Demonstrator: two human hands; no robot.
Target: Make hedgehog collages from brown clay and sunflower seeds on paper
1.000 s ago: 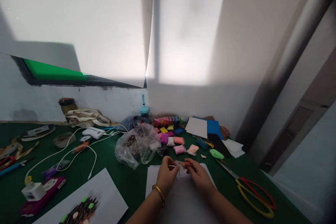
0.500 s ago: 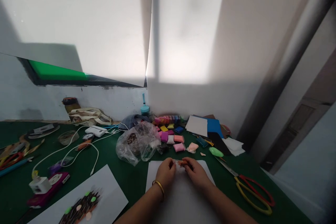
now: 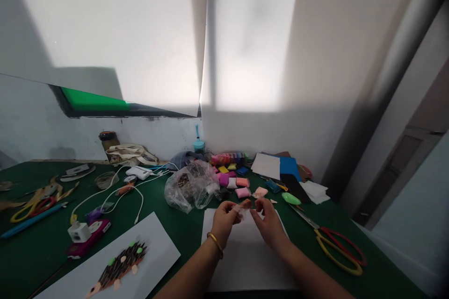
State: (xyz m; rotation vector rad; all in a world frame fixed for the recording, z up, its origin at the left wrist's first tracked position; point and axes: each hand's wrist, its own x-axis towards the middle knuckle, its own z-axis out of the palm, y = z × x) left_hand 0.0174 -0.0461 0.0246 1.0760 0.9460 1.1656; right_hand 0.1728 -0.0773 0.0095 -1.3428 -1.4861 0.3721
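Observation:
Above the stack of white paper [image 3: 245,261], my left hand [image 3: 224,222], with a gold bangle at the wrist, is closed on a clear plastic packet of brown modelling clay [image 3: 246,204]. The wrapper looks crumpled, and some brown clay shows at its upper edge. Just to the right of the packet is my right hand [image 3: 269,225], its fingers curled and thumb and forefinger close together. What those fingertips hold, if anything, is too small to make out. On a white sheet [image 3: 161,247] at lower left lies a hedgehog picture [image 3: 122,261] with dark spines, green and pale dots.
Scissors [image 3: 322,233] with red and yellow handles lie at right, beside a green clay packet [image 3: 291,198]. Several coloured clay packets [image 3: 242,192] and a clear plastic bag [image 3: 189,187] sit behind my hands. A white cable [image 3: 140,201] and a magenta power strip [image 3: 89,238] are at left.
My hands have risen slightly from the paper, and the brown clay packet has tilted up in my left hand. My right fingers have drawn slightly away. The view has turned a little left.

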